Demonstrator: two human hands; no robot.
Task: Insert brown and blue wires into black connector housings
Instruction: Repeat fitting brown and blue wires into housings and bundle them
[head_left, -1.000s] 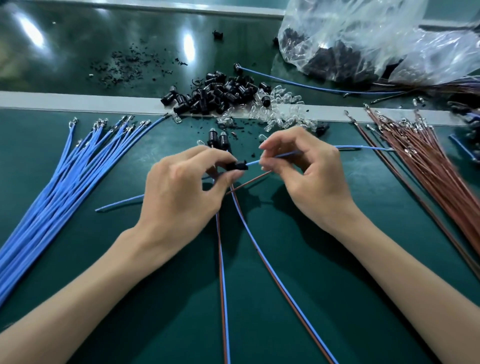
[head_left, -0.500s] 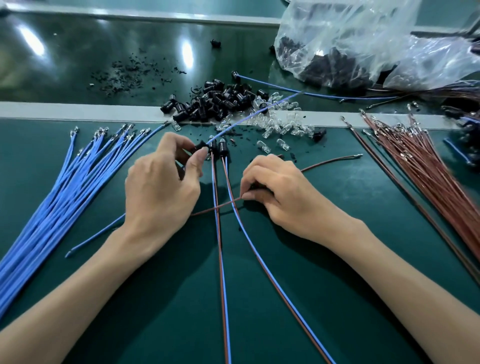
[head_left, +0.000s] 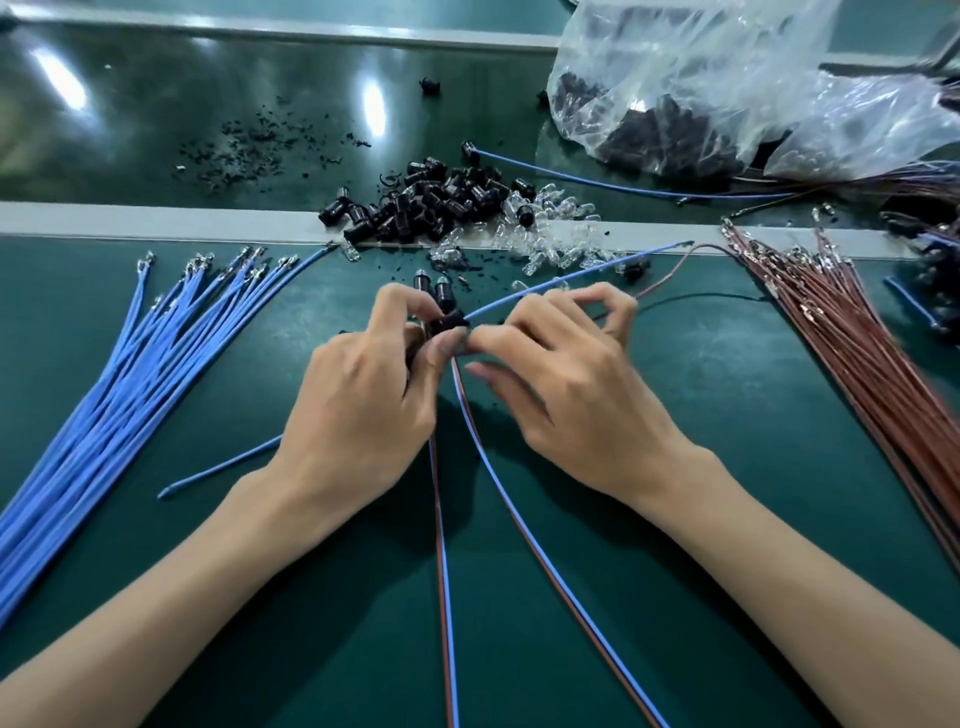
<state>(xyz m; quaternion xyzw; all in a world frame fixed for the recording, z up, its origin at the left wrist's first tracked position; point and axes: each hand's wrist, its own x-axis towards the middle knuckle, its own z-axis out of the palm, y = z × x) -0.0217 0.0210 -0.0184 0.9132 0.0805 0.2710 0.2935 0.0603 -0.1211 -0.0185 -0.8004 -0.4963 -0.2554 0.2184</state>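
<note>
Left hand (head_left: 363, 405) grip: fingers curled, pinching black connector housing (head_left: 448, 323) mid-worktop (head_left: 675, 519). Right hand (head_left: 576, 395) grip: pinching brown wire (head_left: 670, 270), fingertips touching housing. Blue wire (head_left: 571, 278) runs from housing up-right. Two paired leads (head_left: 441, 519) trail toward camera. Blue bundle (head_left: 130, 374) left, brown bundle (head_left: 857, 338) right, loose housings (head_left: 431, 202) behind.

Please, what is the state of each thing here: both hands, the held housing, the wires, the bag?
left hand: grips the black housing
right hand: pinches a brown wire
black housing: held, blue wire sticking out of it
plastic bag: crumpled, dark parts inside
blue wire bundle: loose on the mat
</note>
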